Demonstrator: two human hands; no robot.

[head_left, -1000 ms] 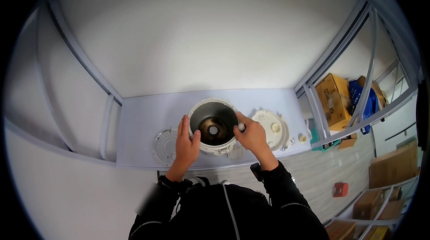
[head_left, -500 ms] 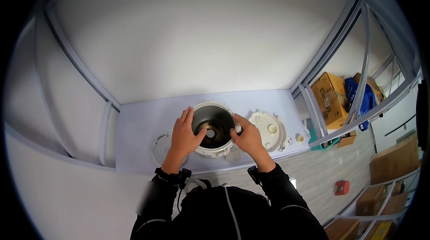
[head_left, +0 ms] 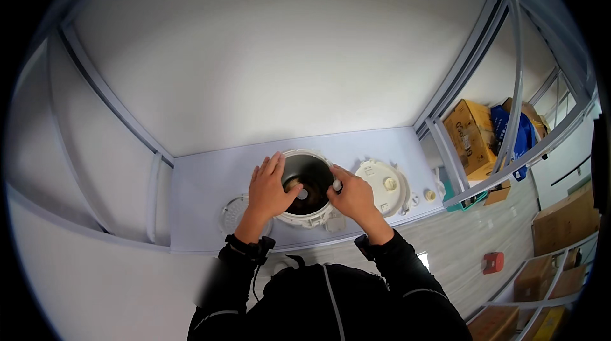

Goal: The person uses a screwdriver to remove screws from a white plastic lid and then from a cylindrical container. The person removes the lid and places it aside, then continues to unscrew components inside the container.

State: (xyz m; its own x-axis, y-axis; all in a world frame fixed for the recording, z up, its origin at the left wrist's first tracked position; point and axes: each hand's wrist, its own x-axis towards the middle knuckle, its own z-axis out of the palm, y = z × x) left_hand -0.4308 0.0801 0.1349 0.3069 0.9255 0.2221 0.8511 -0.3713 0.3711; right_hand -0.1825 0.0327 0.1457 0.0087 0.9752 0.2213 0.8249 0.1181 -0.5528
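Note:
A white rice cooker body (head_left: 307, 219) stands on the table with its top uncovered. Inside it are dark grey walls, a brown-stained bottom and a small round light disc in the middle. My left hand (head_left: 267, 189) lies across the left rim, fingers stretched out and thumb reaching over the opening. At the right rim, my right hand (head_left: 354, 197) has its thumb and fingers closed about the edge. A small white knob-like part (head_left: 337, 184) shows between that thumb and forefinger; whether it is pinched or fixed to the cooker I cannot tell.
Right of the cooker lies a round cream lid (head_left: 374, 173), with a small yellowish round part (head_left: 430, 195) beyond it. A clear round plate (head_left: 233, 212) is partly under my left wrist. Metal frame posts border the white table (head_left: 197, 175). Cardboard boxes (head_left: 470, 137) stand at the right.
My left hand has shifted slightly right over the opening, its fingers still stretched. My right hand keeps nearly the same place at the right rim. The view has moved a little.

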